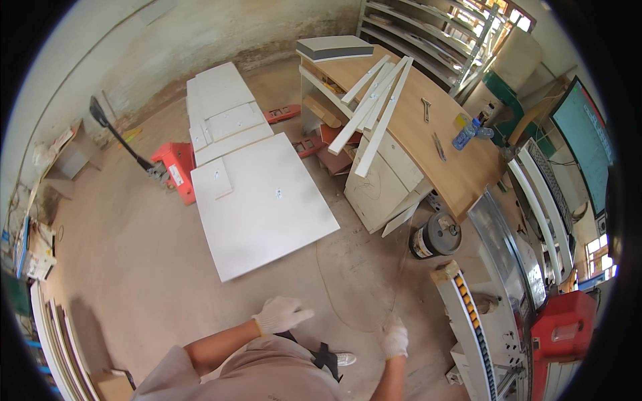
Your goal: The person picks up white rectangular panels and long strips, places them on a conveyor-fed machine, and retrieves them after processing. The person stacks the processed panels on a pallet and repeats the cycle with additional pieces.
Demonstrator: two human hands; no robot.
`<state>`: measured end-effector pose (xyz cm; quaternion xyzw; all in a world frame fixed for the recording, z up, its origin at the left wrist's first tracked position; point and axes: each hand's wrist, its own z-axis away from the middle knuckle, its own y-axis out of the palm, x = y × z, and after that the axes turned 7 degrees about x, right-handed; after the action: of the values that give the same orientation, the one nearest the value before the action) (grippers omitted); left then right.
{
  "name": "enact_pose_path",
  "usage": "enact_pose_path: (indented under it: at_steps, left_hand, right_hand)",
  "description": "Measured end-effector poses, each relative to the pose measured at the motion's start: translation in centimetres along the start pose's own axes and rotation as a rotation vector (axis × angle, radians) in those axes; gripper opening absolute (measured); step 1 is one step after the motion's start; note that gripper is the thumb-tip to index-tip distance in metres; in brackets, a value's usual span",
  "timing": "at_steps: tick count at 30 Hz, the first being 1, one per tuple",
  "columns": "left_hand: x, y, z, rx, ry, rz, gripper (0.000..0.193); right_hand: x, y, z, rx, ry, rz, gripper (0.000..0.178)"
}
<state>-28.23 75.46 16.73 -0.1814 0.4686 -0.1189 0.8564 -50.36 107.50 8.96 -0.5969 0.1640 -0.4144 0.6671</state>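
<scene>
My left hand (282, 315), in a white knitted glove, hangs in front of my body with its fingers pointing to the right and nothing visible in it. My right hand (395, 337), gloved the same way, is closed at the end of a thin pale strip (326, 287). That strip loops over the floor from beside the white panels to my hand; its far end is hard to make out. Ahead of my left hand lies a large white panel (267, 214), on top of a stack. Smaller white panels (231, 123) lie behind it.
A red pallet jack (177, 170) carries the panels. Long white strips (384, 120) lie across a wooden desk (435, 154) with a wrench (426, 109) and bottle (466, 135). A dark bucket (438, 235) stands below. Machinery with a roller track (471, 314) and a screen (585, 144) are right.
</scene>
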Motion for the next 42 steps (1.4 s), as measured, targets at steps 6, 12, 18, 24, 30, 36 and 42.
enact_pose_path:
  at_steps: [6, 12, 18, 24, 30, 36, 42]
  left_hand:
    - [12.9, -12.4, 3.8, -0.363, 0.152, -0.487, 0.046]
    - [10.4, -17.3, 4.8, -0.585, 0.133, -0.827, 0.018]
    - [8.7, -17.5, 3.5, -0.615, 0.627, -0.726, 0.034]
    - [11.7, -28.9, 6.7, -0.733, 0.325, -0.361, 0.026]
    - [26.5, -42.4, 6.6, -0.796, 0.056, 0.030, 0.017]
    - [57.8, -59.7, -11.0, -0.577, -0.574, 0.107, 0.058]
    - [77.4, -74.3, -30.3, -0.583, -0.535, -0.076, 0.078]
  right_hand:
    - [20.6, 5.2, -8.9, 0.272, -0.234, -0.202, 0.046]
    - [31.1, 8.1, -16.3, 0.648, -0.322, 0.032, 0.048]
    - [37.9, 10.7, -27.7, 0.680, -0.422, 0.174, 0.042]
    - [49.0, 10.5, -36.3, 0.631, -0.427, 0.031, 0.039]
    - [61.8, 15.4, -43.0, 0.685, -0.439, 0.022, 0.041]
    - [77.1, 27.2, -55.7, 0.681, -0.393, 0.023, 0.045]
    - [91.7, 40.1, -74.7, 0.183, -0.511, -0.186, 0.044]
